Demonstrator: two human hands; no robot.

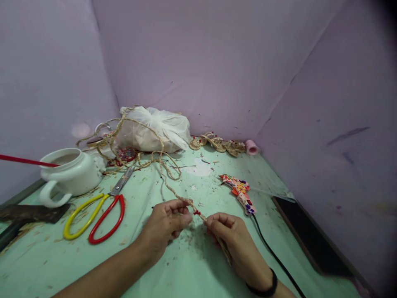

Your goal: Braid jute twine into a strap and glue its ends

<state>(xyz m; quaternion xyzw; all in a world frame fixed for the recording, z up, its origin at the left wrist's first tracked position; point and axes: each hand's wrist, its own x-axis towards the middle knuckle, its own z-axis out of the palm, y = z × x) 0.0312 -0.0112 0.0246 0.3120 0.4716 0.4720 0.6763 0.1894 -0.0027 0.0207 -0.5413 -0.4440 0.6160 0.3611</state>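
Note:
A thin braided straw cord runs from the tangle at the back to both my hands near the middle of the table. My left hand pinches it between thumb and fingers. Closed on the same cord a little to the right is my right hand, with loose strands hanging below its fingers. Between the hands, a small red bit sits on the cord; whether it is thread or a knot is hard to tell. Scissors with one yellow and one red handle lie partly open to the left.
At left stand a white pot and a hammer-like tool. A white plastic bag is at the back, near woven straw pieces and a pink spool. A patterned glue gun and black phone-like slab lie right.

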